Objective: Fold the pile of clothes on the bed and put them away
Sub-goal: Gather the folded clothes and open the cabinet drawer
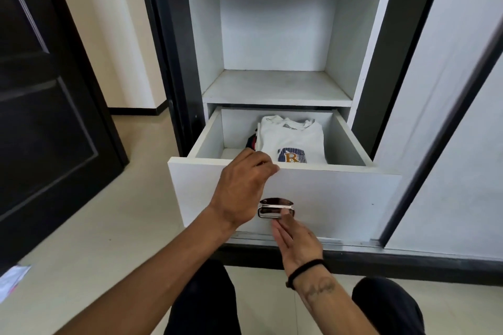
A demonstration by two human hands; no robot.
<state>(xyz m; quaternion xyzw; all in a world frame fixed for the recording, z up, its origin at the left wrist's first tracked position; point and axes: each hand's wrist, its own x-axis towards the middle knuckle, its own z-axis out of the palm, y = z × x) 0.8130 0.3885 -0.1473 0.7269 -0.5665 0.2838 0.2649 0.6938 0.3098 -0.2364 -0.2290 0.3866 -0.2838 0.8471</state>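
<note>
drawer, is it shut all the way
No, the drawer is pulled out, with a folded white shirt showing inside and the left hand at its front edge.

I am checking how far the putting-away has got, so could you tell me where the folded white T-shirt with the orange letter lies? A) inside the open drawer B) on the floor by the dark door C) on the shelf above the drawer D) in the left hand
A: the white T-shirt lies folded inside the pulled-out drawer, on top of darker clothes.
</note>
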